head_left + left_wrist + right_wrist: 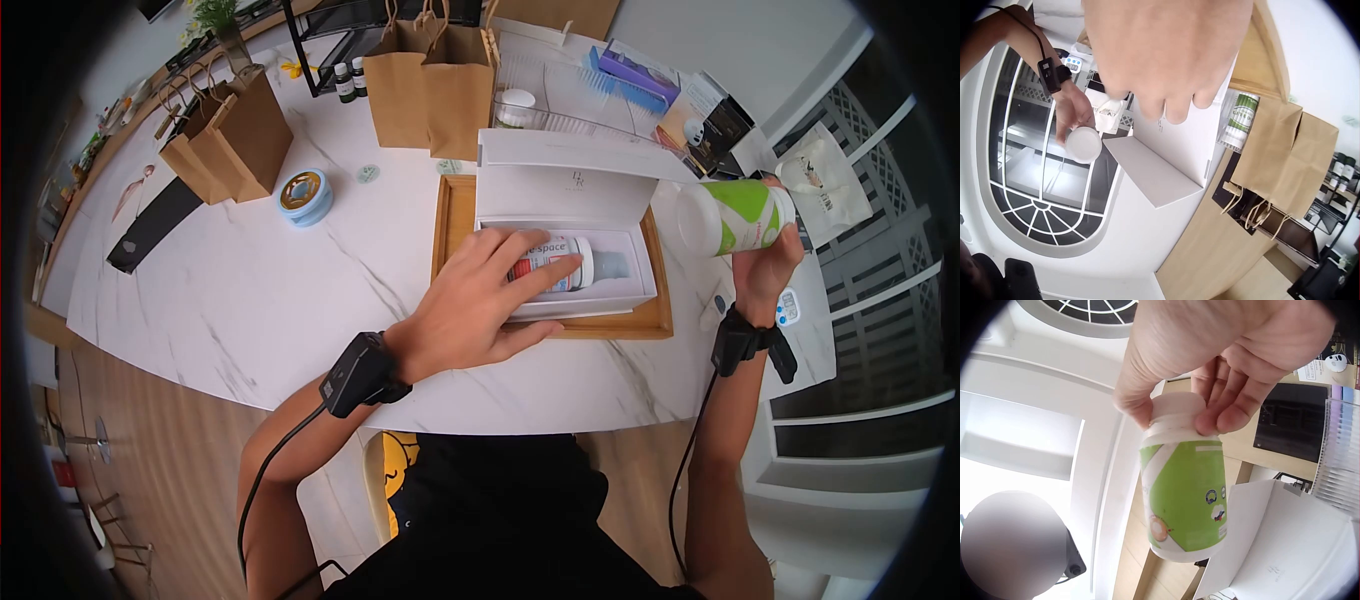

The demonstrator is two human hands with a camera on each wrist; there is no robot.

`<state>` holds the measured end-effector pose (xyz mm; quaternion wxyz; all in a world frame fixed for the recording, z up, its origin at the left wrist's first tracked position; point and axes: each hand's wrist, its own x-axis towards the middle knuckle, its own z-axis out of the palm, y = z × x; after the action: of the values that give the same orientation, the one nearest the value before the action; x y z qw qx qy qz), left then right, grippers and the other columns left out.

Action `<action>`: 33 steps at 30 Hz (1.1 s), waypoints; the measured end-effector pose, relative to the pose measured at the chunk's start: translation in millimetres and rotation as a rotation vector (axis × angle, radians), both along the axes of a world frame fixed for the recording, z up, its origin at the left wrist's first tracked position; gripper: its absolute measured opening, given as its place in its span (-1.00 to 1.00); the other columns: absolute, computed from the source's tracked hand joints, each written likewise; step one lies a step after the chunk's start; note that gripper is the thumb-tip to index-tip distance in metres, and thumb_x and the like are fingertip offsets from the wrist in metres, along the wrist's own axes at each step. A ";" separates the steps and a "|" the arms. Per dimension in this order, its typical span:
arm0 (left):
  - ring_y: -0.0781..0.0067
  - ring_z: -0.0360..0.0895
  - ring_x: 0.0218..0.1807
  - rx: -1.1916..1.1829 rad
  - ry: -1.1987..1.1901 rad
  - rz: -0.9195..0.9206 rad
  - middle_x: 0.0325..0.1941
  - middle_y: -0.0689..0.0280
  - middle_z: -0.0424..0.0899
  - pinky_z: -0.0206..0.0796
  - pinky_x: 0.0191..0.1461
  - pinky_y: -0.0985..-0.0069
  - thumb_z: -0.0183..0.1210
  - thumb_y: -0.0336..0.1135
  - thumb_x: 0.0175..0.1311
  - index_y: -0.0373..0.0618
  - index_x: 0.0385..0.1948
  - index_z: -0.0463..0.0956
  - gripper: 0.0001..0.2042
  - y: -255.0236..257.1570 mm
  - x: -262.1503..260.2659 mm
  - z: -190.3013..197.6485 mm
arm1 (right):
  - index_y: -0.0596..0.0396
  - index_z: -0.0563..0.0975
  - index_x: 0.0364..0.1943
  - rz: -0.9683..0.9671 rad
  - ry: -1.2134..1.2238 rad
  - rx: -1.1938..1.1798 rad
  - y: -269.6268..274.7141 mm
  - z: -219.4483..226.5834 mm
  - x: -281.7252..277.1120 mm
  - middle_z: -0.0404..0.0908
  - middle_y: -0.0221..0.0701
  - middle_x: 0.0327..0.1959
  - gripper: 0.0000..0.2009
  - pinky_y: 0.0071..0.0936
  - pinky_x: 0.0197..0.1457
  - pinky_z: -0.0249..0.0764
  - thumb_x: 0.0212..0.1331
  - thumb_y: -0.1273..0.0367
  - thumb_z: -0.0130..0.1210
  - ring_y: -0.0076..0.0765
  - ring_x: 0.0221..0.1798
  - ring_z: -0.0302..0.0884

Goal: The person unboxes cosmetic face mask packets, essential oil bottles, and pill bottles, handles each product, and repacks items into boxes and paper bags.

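A white lidded box (640, 285) stands open on a wooden tray (655, 325), its lid raised at the back. Inside lies a white bottle (545, 270) with a red and blue label, on its side. My left hand (475, 300) lies over this bottle with fingers spread, the fingertips on its label and near its cap, the thumb outside the box's front. Off to the right, my right hand (768, 260) holds a white bottle with a green label (745, 215) up in the air. Its thumb and fingertips pinch this bottle round the white cap (1179, 406).
Brown paper bags (405, 100) stand at the back and left. A light-blue round tub (303, 197) and a black strip-like case (165, 225) lie on the left. Clear organizers (560, 90) and small boxes (640, 70) fill the back right. A small timer (788, 307) sits by my right wrist.
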<state>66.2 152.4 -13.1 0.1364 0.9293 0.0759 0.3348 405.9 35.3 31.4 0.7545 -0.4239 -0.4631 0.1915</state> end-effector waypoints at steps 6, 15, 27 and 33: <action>0.09 0.49 -0.01 0.030 -0.010 0.008 0.10 0.13 0.57 0.37 0.11 0.31 0.43 -0.14 0.08 -0.03 0.17 0.54 -0.44 -0.2 1.9 2.9 | 0.33 0.42 0.12 -0.003 -0.029 -0.015 -0.2 -1.0 -4.8 0.55 -0.27 -0.04 -0.23 -0.46 0.15 0.46 -0.02 -0.06 0.27 -0.35 0.03 0.57; 0.01 0.26 0.37 -0.113 -0.420 0.207 0.39 -0.11 0.21 0.18 0.35 0.22 0.51 -0.15 -0.04 -0.29 0.33 0.14 -0.09 26.7 -3.7 1.8 | 0.32 0.42 0.11 0.012 0.002 0.007 -5.9 1.4 -0.6 0.57 -0.26 -0.03 -0.26 -0.45 0.16 0.46 0.04 -0.08 0.21 -0.35 0.05 0.57; 0.10 0.49 0.16 -0.598 -0.276 -0.278 -0.12 0.09 0.62 -0.01 0.49 0.11 -0.40 0.16 0.53 -0.24 -0.42 0.61 -0.31 41.2 -12.8 -6.4 | 0.33 0.42 0.18 -0.031 0.164 0.149 -7.1 3.1 4.4 0.55 -0.18 0.11 -0.36 -0.32 0.34 0.38 0.21 0.04 0.11 -0.22 0.20 0.52; 0.00 0.52 0.11 -0.426 -0.209 -0.209 -0.13 0.08 0.61 -0.07 0.50 -0.10 0.20 0.02 0.21 -0.18 -0.40 0.59 -0.63 34.8 -14.3 -1.7 | 0.33 0.43 0.17 -0.041 0.194 0.165 -7.7 4.5 2.0 0.55 -0.19 0.12 -0.40 -0.29 0.36 0.35 0.23 0.07 0.09 -0.21 0.22 0.50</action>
<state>51.9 187.2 -14.8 0.3698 0.8428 0.0338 0.3896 407.9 27.6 36.0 0.8318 -0.3495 -0.3931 0.1773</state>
